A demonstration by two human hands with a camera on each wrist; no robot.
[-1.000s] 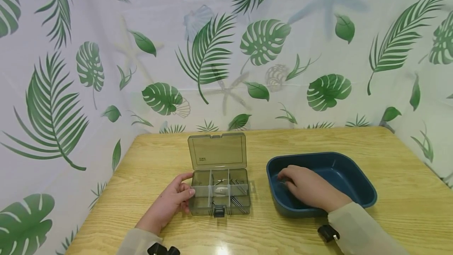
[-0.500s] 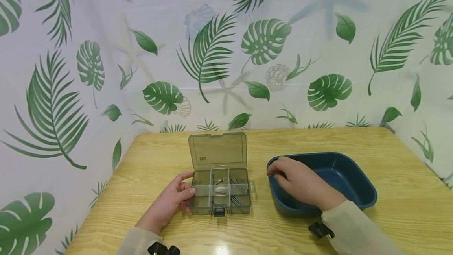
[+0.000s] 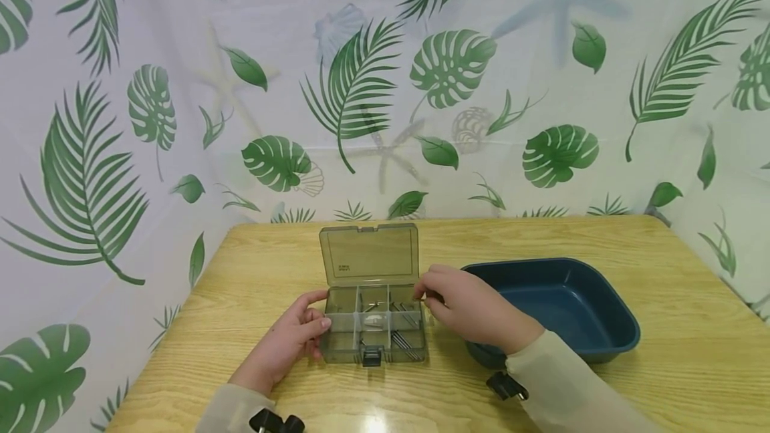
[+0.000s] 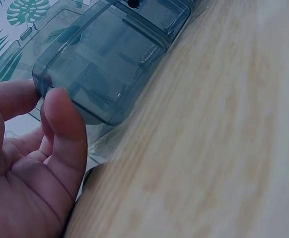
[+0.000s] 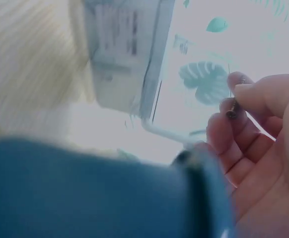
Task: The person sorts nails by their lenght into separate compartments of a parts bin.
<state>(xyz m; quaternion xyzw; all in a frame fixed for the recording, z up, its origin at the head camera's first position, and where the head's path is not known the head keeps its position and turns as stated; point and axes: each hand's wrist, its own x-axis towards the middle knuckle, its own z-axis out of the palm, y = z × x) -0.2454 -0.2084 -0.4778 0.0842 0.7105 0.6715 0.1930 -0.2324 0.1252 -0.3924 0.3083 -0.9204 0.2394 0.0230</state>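
A smoky clear compartment box [image 3: 343, 357] stands on the table, its lid [image 3: 369, 256] raised at the back. My left hand [image 3: 285, 343] grips the box's left side, thumb and fingers on its edge; the left wrist view shows them at a corner. Near the back right corner of the box is my right hand [image 3: 475, 306]. It pinches a small dark screw [image 5: 232, 113] between thumb and fingers, clearest in the right wrist view. Long metal screws or nails [image 3: 404, 345] lie in the right compartments, and small pieces [image 3: 373, 320] in the middle ones.
A deep dark blue basin [image 3: 619, 316] stands right of the box, partly behind my right forearm. The wooden table [image 3: 271, 252] ends at a leaf-printed cloth [image 3: 373, 85] at the back and sides. Black camera mounts [image 3: 506, 386] sit on both wrists.
My right hand has come up out of the blue basin and moved left to the box's right side, carrying the screw. The left hand has kept its hold on the box.
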